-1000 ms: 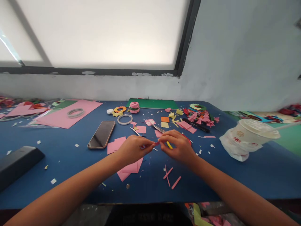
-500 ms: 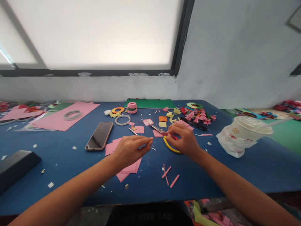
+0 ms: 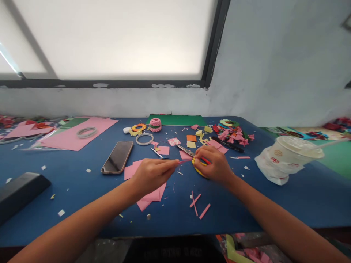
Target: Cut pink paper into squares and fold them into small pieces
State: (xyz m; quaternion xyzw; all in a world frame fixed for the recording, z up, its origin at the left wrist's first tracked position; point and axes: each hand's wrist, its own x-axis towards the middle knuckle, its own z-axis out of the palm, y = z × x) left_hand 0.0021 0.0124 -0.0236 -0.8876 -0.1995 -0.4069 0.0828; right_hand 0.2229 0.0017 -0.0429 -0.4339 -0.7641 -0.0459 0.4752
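A narrow pink paper strip (image 3: 184, 161) stretches between my two hands above the blue table. Its left end is pinched between the thumb and fingers of my left hand (image 3: 153, 174). My right hand (image 3: 214, 163) is closed at the strip's other end, thumb and index finger together. Directly beneath and behind the right hand are scissors (image 3: 185, 150) with red and yellow handles, blades pointing to the far left; the hand partly hides them. Pink paper squares (image 3: 152, 194) lie under my left hand. Loose cut pink strips (image 3: 204, 211) rest nearer to me.
A phone (image 3: 117, 157) lies left of my hands, near a tape roll (image 3: 144, 139). Folded pink paper pieces (image 3: 236, 135) and a black pen (image 3: 229, 145) are at the back right. A lidded cup (image 3: 287, 157) stands far right. A dark block (image 3: 23, 195) sits at left.
The pink strip now shows stretched between both hands, where before my left fingertips were apart from the right hand. The view has shifted slightly.
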